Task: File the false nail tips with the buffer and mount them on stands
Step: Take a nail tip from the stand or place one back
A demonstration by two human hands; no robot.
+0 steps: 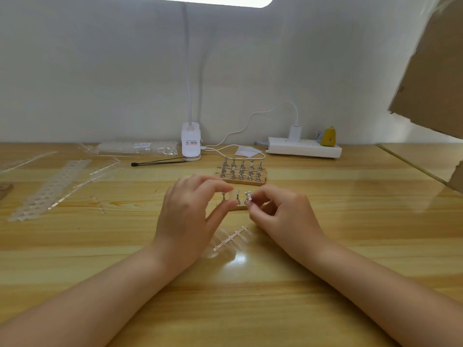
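Nail tips (231, 238) lay on their clear strip at frame centre, below both hands. Mounting seemed underway: the right hand (280, 211) pinched a small metal stand (248, 197), the left hand (186, 209) pinched another beside it; next, seating a tip would need care

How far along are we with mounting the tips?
Looks early. Done: unclear; the stands on the far wooden base look bare. In hand: the right hand pinches a metal stand, the left hand pinches at the near base. Left: the strip of nail tips lies unmounted.
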